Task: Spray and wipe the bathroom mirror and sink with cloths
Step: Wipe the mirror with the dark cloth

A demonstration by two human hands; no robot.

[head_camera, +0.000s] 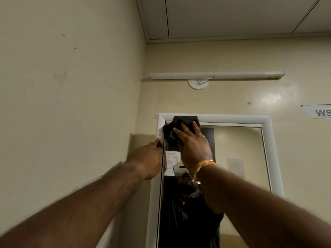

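A mirror [238, 154] in a white frame [250, 119] hangs on the cream wall ahead. My right hand [194, 146] presses a dark cloth [176, 126] flat against the glass at the mirror's top left corner, fingers spread over it. My left hand [152, 158] grips the left side of the frame just below that corner. The glass reflects a person in dark clothes wearing a white headset. The sink and spray bottle are out of view.
A white tube light [216, 75] is mounted on the wall above the mirror. A paper sign [318, 111] is stuck to the wall at the right. The side wall [71, 86] stands close on the left, meeting the mirror wall in a corner.
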